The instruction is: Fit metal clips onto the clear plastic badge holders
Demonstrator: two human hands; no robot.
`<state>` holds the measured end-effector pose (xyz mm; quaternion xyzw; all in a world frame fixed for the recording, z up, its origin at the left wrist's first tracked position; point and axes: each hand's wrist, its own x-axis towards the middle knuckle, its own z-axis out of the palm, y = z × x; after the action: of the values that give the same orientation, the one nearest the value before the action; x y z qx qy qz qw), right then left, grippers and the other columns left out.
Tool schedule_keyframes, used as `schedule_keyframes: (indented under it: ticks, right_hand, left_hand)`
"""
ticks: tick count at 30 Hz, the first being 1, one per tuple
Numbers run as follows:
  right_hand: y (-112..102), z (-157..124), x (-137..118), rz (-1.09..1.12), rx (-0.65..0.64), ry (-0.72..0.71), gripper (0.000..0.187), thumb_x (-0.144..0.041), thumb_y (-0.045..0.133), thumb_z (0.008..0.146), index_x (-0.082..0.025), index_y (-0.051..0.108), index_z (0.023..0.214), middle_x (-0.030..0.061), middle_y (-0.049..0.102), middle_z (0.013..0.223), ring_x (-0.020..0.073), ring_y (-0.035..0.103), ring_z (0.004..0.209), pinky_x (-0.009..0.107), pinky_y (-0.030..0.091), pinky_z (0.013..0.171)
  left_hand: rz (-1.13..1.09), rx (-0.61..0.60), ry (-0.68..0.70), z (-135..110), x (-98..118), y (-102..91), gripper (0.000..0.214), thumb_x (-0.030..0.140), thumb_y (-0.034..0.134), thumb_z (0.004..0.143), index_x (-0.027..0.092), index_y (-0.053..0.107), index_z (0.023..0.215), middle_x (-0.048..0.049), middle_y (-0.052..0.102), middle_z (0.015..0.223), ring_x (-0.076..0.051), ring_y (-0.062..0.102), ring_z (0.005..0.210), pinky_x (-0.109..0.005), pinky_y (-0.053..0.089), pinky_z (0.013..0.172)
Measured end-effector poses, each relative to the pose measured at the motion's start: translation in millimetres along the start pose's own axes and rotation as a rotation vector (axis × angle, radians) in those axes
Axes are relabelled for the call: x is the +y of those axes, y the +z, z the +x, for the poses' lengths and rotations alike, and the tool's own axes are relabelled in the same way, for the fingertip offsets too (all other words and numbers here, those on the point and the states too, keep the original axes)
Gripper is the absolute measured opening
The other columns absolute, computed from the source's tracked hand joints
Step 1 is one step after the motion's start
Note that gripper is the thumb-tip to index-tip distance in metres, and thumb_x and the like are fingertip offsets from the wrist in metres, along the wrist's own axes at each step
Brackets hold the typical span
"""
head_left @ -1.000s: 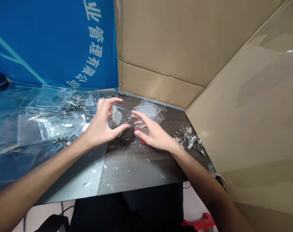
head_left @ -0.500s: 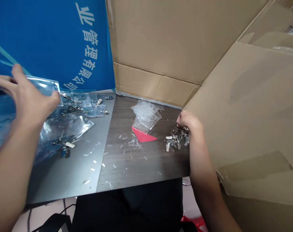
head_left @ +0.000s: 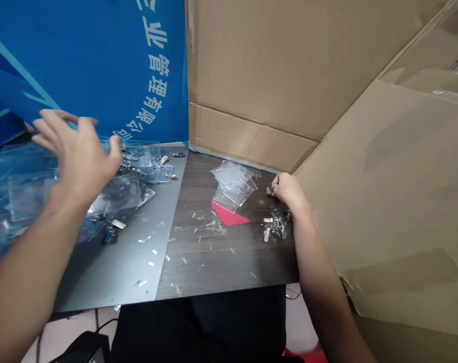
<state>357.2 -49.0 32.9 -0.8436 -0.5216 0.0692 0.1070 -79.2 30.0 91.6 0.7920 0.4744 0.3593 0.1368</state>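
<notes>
Released since half a second earlier: the clear sleeve that the left hand (head_left: 81,156) then held is out of its grasp, and the right hand (head_left: 287,191) has moved off the clip heap (head_left: 276,227) to a spot just beyond it. Left hand: thumb and fingers spread wide, raised over a broad pile of clear plastic sleeves (head_left: 119,199), which extends to both sides of it and beneath its wrist. These flat holders overlap at many angles; whether anything lies inside them cannot be told through the glare. Metal clips (head_left: 118,224) lie among them and at the pile's near edge, to the right of the left forearm. Right hand: fingertips pressed together, pinching what appears to be a small metal clip (head_left: 270,191), blurred, low over the desk (head_left: 229,272). To the left of the right hand lies a fanned stack of clear sheets (head_left: 234,184); a red piece (head_left: 231,217) touches its near edge. Transparent slivers (head_left: 214,222) are scattered between the two hands, nearer the wearer. Beyond the right hand stands cardboard (head_left: 251,60); beyond the left, a blue panel (head_left: 100,60).
</notes>
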Motion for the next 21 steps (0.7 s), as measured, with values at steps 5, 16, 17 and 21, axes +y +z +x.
schedule_keyframes:
  ticks: [5, 16, 17, 21]
  right_hand:
    - [4.3, -6.7, -7.3, 0.068, 0.023, -0.064, 0.021, -0.008, 0.063, 0.093, -0.020, 0.079, 0.087, 0.0106, 0.085, 0.093, 0.0221, 0.078, 0.088, 0.030, 0.054, 0.083]
    - [38.2, -19.4, -66.4, -0.004, 0.034, -0.578, 0.044, -0.016, 0.047, 0.111, -0.010, 0.065, 0.151, 0.0205, 0.080, 0.125, 0.0298, 0.076, 0.112, 0.037, 0.054, 0.101]
    - [40.9, -20.1, -70.3, -0.068, 0.015, -0.600, 0.047, -0.018, 0.050, 0.112, -0.010, 0.063, 0.156, 0.0221, 0.079, 0.130, 0.0311, 0.075, 0.117, 0.038, 0.053, 0.104]
    - [42.6, -22.2, -79.2, -0.216, -0.023, -0.646, 0.040, -0.017, 0.053, 0.112, -0.012, 0.075, 0.145, 0.0235, 0.078, 0.128, 0.0328, 0.075, 0.119, 0.039, 0.054, 0.104]
  left_hand:
    - [0.114, 0.122, 0.102, -7.3, -3.2, 23.3, 0.043, 0.047, 0.075, 0.101, 0.019, 0.057, 0.128, -0.0154, 0.047, 0.151, -0.052, 0.030, 0.154, -0.079, 0.029, 0.123]
    - [0.100, -0.115, 0.444, -33.1, 9.1, 85.5, 0.026, 0.036, 0.057, 0.106, 0.019, 0.071, 0.121, -0.0181, 0.058, 0.128, -0.038, 0.058, 0.123, -0.065, 0.051, 0.113]
    - [0.096, -0.140, 0.460, -35.7, 10.3, 89.0, 0.027, 0.036, 0.055, 0.107, 0.019, 0.071, 0.121, -0.0182, 0.059, 0.127, -0.037, 0.058, 0.121, -0.063, 0.052, 0.111]
    - [0.044, -0.222, 0.473, -43.2, 12.7, 99.9, 0.029, 0.036, 0.053, 0.108, 0.019, 0.071, 0.123, -0.0173, 0.059, 0.125, -0.035, 0.059, 0.118, -0.059, 0.056, 0.108]
